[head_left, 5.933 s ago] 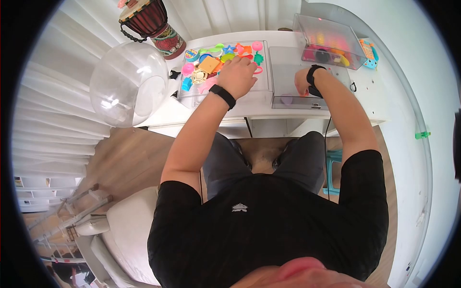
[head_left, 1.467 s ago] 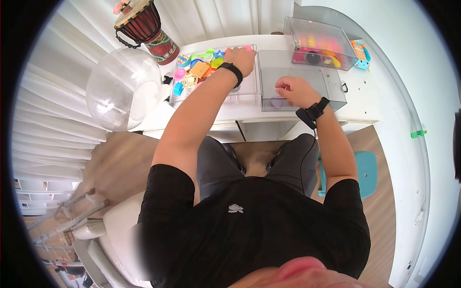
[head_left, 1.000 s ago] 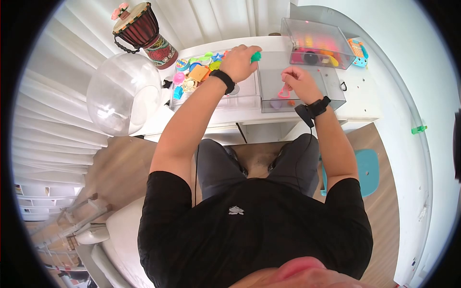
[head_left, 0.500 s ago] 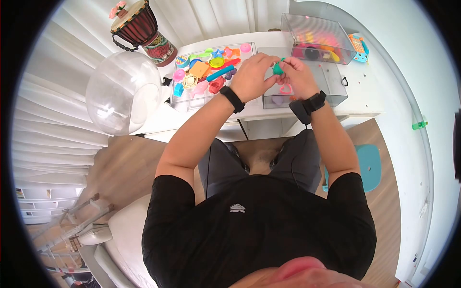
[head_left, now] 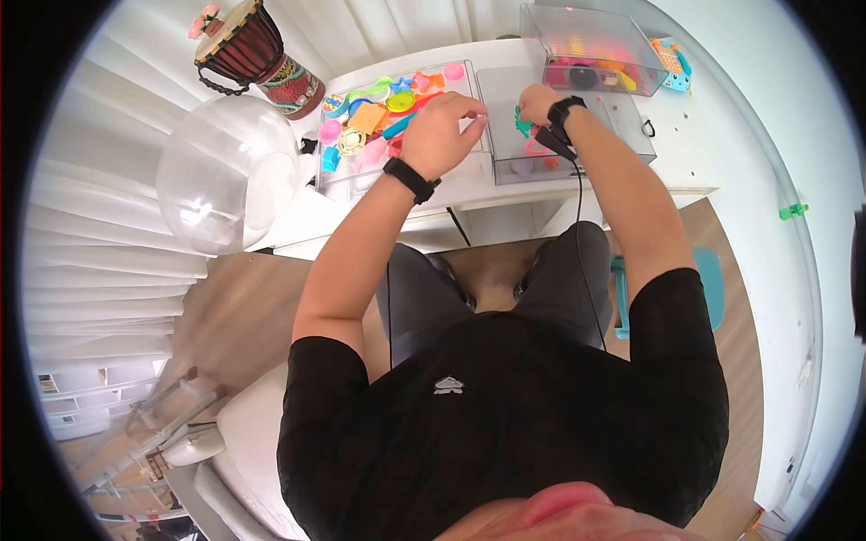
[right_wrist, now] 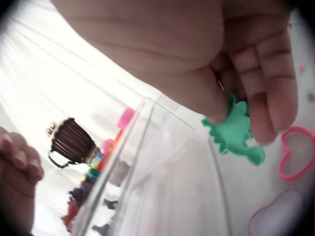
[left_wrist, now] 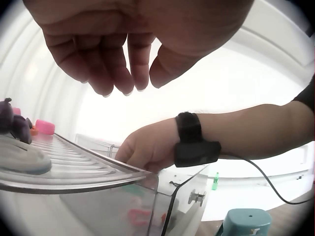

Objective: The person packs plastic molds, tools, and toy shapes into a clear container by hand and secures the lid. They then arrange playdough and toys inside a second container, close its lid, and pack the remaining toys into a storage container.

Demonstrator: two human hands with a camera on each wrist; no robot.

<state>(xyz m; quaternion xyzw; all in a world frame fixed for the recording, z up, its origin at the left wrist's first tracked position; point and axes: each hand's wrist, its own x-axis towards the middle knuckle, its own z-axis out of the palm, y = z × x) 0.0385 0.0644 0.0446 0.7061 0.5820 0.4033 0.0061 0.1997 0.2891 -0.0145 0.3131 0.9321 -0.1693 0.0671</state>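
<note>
My right hand (head_left: 539, 104) reaches down into the open clear box (head_left: 622, 166) on the right. In the right wrist view, its thumb and fingers pinch a green dinosaur-shaped cookie cutter (right_wrist: 231, 130) over the box floor. A pink heart-shaped cutter (right_wrist: 282, 164) and a lilac heart-shaped piece (right_wrist: 278, 216) lie beside it in the box. My left hand (head_left: 437, 135) hovers over the right part of a clear ridged tray (left_wrist: 88, 169), fingers loosely bent and holding nothing. Beneath and left of it, colourful toys such as an orange square block (head_left: 368, 118) and a blue stick (head_left: 398, 125) cover the tray.
Behind the open box stands a closed clear box (head_left: 595, 50) with bright toys, a toy phone (head_left: 672, 65) beside it. A transparent globe (head_left: 221, 171) and a drum (head_left: 257, 59) are at the left. A cable (head_left: 582, 234) hangs from the right wrist.
The green cutter came off the tray in my left hand, then passed to my right hand, which lowered it into the box. The pink heart cutter was dropped there earlier. My left hand moved back left.
</note>
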